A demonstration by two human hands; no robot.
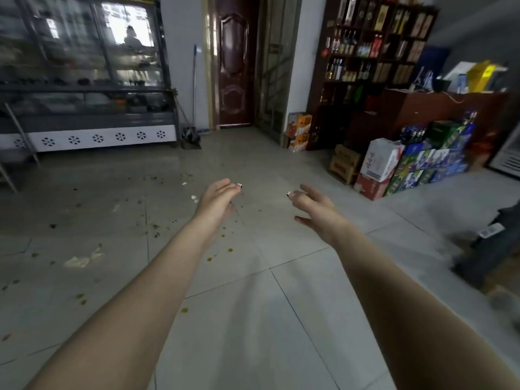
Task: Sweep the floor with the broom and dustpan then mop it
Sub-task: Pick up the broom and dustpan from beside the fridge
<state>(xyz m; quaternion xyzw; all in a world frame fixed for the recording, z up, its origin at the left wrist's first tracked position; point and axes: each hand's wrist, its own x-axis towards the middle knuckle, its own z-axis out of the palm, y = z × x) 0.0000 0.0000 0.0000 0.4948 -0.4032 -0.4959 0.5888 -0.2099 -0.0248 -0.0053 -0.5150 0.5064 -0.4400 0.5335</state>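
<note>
Both my arms reach forward over a pale tiled floor (253, 319). My left hand (218, 199) is held flat with the fingers close together and holds nothing. My right hand (315, 208) has its fingers spread and is empty too. Dark crumbs, scraps and yellowish spots (152, 220) litter the tiles ahead and to my left, with a crumpled clear wrapper (83, 258) among them. A long-handled mop (194, 88) leans on the far wall beside the door. A dark dustpan and broom (191, 136) stand at its foot, far beyond my hands.
A glass display counter (84, 114) fills the back left. A dark wooden door (235, 68) is straight ahead. Bottle shelves (371, 46) and stacked cartons (416, 161) line the right side. A dark blurred object (489, 249) sits at the right edge.
</note>
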